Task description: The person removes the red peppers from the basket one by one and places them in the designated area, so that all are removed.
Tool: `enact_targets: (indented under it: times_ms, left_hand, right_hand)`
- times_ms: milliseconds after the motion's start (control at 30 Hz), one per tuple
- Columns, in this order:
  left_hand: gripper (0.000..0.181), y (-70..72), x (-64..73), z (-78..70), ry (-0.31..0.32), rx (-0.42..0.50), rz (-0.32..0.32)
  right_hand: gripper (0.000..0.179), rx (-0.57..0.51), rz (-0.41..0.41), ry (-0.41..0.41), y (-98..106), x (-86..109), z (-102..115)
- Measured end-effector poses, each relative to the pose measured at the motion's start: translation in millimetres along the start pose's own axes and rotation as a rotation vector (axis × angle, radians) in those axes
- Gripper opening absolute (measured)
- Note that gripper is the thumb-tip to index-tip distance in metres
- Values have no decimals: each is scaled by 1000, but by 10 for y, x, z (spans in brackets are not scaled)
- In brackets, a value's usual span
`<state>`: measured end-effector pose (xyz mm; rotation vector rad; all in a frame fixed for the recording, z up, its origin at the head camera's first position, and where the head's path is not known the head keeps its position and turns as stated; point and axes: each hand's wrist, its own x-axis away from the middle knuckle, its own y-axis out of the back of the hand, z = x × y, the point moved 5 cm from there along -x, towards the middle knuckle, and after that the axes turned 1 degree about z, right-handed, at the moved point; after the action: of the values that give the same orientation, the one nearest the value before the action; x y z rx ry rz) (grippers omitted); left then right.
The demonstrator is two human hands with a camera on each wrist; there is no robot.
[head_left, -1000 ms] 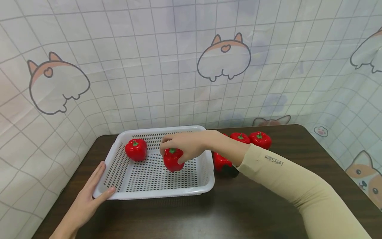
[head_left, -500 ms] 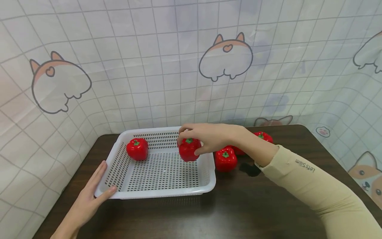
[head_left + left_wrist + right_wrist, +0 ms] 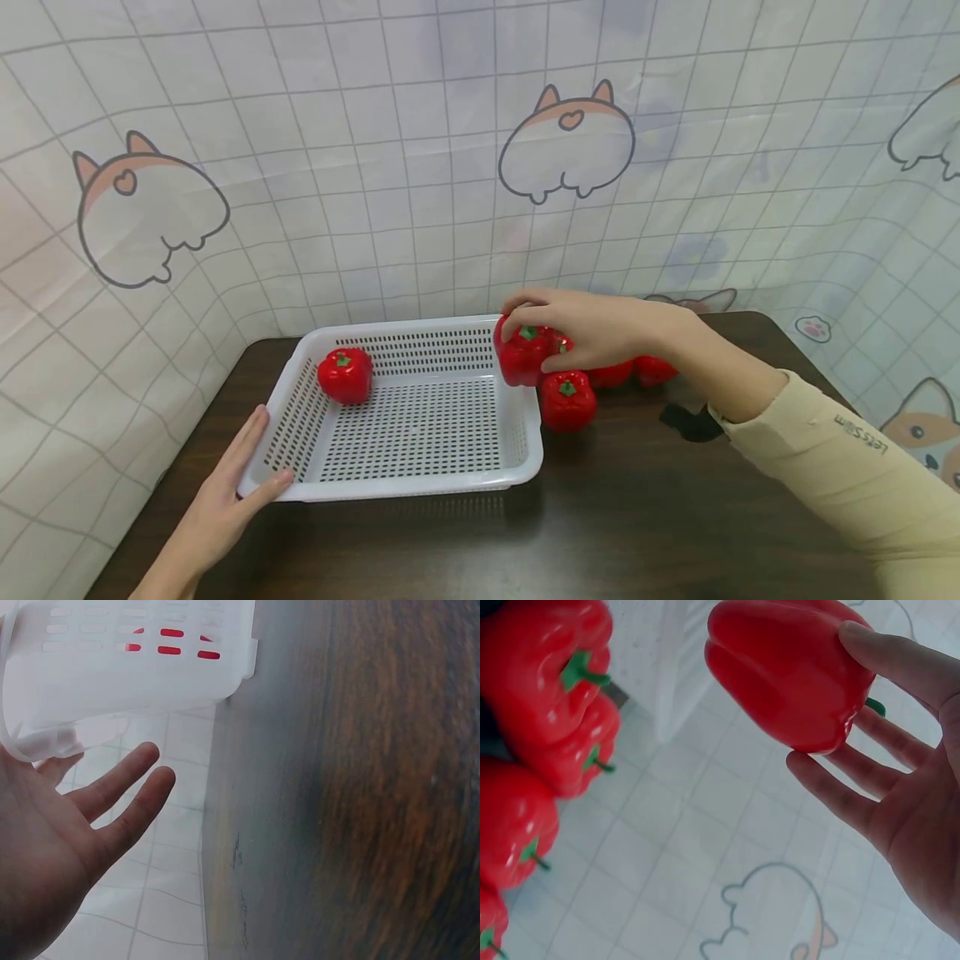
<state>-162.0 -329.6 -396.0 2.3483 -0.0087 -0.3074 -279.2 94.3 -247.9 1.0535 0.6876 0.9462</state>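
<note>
Right hand (image 3: 585, 327) could drop bell pepper (image 3: 520, 360) by basket's (image 3: 408, 433) far-right corner: part-open fingertip grip, glossy skin; left hand (image 3: 222, 492) straight-fingered against basket.

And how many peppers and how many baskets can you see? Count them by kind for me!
White rectangular plastic basket: 1
Shiny red peppers with green stems: 6 visible (1 in the basket, 1 in the right hand, 4 beside the basket)
Total: 7

Head view faces forward-down; 2 closer wrist views share backdrop (image 3: 405, 175).
</note>
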Motion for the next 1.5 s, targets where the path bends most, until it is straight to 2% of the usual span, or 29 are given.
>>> enact_targets:
  times_ms: [200, 400, 767, 967, 1200, 1500]
  left_hand:
    - [88, 16, 8, -13, 4, -9, 2]
    - [89, 33, -7, -21, -21, -15, 1]
    - [88, 23, 0, 2, -30, -1, -2]
    - [89, 27, -3, 15, -11, -2, 0]
    - [89, 23, 14, 9, -18, 10, -5]
    - [87, -9, 29, 1, 0, 10, 24]
  right_hand:
    - [47, 14, -30, -38, 49, 271, -94]
    - [48, -13, -79, -59, 50, 528, -245]
    - [45, 36, -139, -79, -12, 928, -439]
    - [49, 62, -144, -104, -122, 1047, -493]
    - [50, -6, -110, -130, -353, 1114, -612]
    - [50, -60, -94, -149, -642, 1197, -771]
